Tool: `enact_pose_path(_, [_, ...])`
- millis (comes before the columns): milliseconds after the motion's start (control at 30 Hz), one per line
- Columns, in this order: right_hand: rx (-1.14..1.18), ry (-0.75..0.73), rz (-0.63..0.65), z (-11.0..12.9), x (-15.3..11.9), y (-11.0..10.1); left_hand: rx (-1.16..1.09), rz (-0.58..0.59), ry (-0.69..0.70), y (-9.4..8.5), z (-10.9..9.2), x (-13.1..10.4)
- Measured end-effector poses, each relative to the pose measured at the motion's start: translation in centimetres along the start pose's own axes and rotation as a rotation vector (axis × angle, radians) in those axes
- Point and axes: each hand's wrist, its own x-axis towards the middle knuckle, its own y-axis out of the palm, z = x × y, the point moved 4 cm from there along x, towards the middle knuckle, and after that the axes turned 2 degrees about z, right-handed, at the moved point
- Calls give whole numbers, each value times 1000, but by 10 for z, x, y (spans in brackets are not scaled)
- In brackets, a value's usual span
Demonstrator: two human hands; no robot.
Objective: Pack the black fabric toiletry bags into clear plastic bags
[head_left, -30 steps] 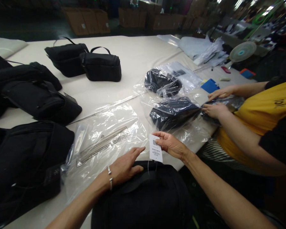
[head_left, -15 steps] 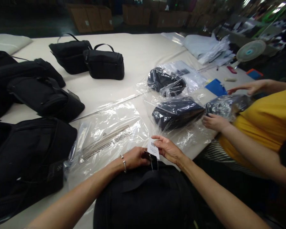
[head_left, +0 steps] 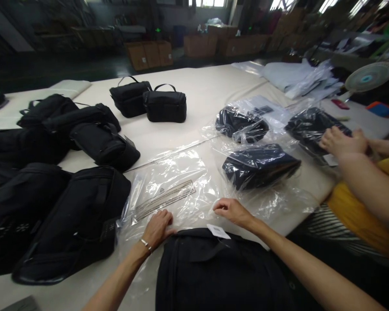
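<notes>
A black bag [head_left: 210, 272] stands right in front of me at the bottom, with a white paper tag [head_left: 218, 231] lying on its top edge. Beyond it a clear plastic bag [head_left: 178, 172] with a printed warning box lies flat on the table. My left hand [head_left: 158, 230], wearing a bracelet, rests on the plastic left of the black bag, fingers bent and thumb apart. My right hand [head_left: 233, 211] is closed in a pinch above the black bag, at what looks like the near edge of the plastic bag. Its fingertips partly hide the film there.
Several black bags [head_left: 97, 207] crowd the left side, and two more with handles [head_left: 167, 106] stand farther back. Plastic-wrapped bags [head_left: 261, 166] lie to the right. A co-worker's hands [head_left: 343, 142] press on another wrapped bag [head_left: 314, 129]. A fan [head_left: 369, 77] stands behind.
Both hands have let go of the white tag, which now lies on the black bag. They have moved apart onto the plastic. The view has swung left, and the co-worker's wrapped bag moved farther onto the table.
</notes>
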Motion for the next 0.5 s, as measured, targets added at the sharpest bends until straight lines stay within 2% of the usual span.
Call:
enact_pose_path(67, [-107, -119, 73, 10, 12, 11, -8, -14, 33, 2, 6, 11])
enact_pose_path(133, [-218, -232, 109, 23, 23, 23, -31, -42, 56, -8, 9, 26])
enact_pose_path(267, [-389, -407, -4, 57, 43, 37, -118, -129, 68, -53, 0, 56])
enact_pose_path(400, [-567, -405, -32, 78, 59, 37, -242, -141, 147, -104, -30, 62])
enact_pose_path(500, [-624, -305, -143, 82, 66, 16, -308, -136, 163, -128, -52, 47])
